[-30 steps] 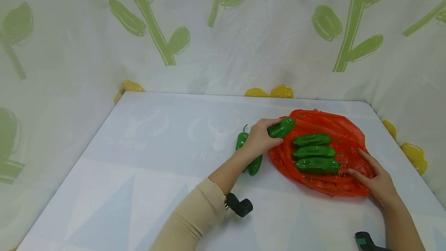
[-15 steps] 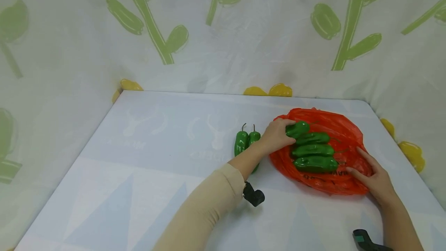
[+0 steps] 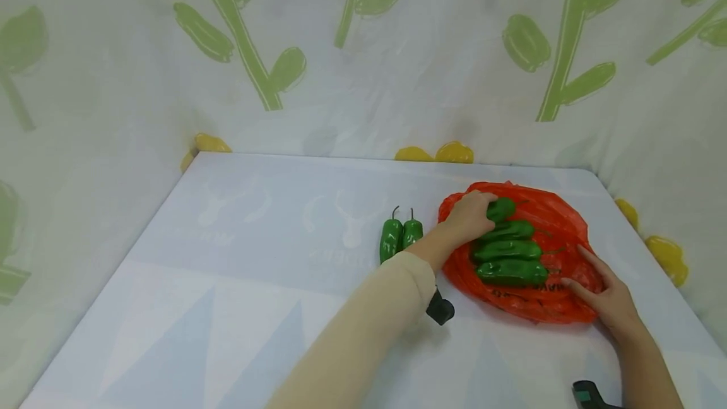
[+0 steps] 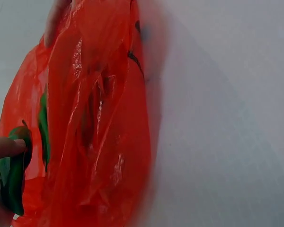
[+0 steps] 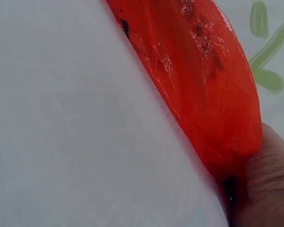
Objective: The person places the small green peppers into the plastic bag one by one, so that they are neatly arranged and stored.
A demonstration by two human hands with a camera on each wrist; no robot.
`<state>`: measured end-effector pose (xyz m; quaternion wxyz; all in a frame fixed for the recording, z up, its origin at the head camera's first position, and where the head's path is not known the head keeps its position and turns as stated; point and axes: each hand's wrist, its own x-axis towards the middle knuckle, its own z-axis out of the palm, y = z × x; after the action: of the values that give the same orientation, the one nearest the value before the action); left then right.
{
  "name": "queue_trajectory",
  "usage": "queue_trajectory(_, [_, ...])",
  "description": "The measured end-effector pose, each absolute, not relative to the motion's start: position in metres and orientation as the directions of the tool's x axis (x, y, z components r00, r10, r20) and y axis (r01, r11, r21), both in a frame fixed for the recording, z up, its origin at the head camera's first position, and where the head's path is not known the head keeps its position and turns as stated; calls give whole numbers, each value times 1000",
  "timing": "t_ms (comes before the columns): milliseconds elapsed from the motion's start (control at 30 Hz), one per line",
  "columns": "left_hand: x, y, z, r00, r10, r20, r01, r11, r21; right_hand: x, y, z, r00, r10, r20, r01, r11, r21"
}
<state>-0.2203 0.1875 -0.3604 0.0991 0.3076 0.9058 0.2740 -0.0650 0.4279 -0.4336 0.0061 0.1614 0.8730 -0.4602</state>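
My left hand [image 3: 472, 216] pinches a green pepper [image 3: 502, 209] at the far side of a red plastic bag [image 3: 559, 223]. In the left wrist view, thumb and fingers hold that green pepper [image 4: 10, 177] by its sides, with its short stem pointing up. Three more green peppers [image 3: 511, 272] lie side by side in the bag's mouth, stems toward the right. At the bag's right rim my right hand [image 3: 613, 303] grips the plastic. The right wrist view shows the thumb [image 5: 270, 170] against the red film; the other fingers are mostly hidden there.
Two green peppers [image 3: 390, 240] lie on the white table [image 3: 255, 232] left of the bag, partly behind the left forearm. A black device [image 3: 440, 308] is on the left wrist, another [image 3: 589, 394] by the right. A leaf-patterned curtain [image 3: 397, 81] hangs behind.
My left hand has carried the green pepper rightward into the bag's far side, beside the three others. The two peppers on the table show more clearly. My right hand stays at the rim.
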Motion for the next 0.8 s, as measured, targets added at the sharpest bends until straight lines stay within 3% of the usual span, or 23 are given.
queue_trajectory(333, [-217,204,-371,-751,660,27,579,638,508,-64,426,-434,-953,270,-134,266,541,-798])
queue_trajectory(800, [-216,204,-386,-765,639,74,550,591,590,-64,426,-430,-954,267,-138,267,542,-797])
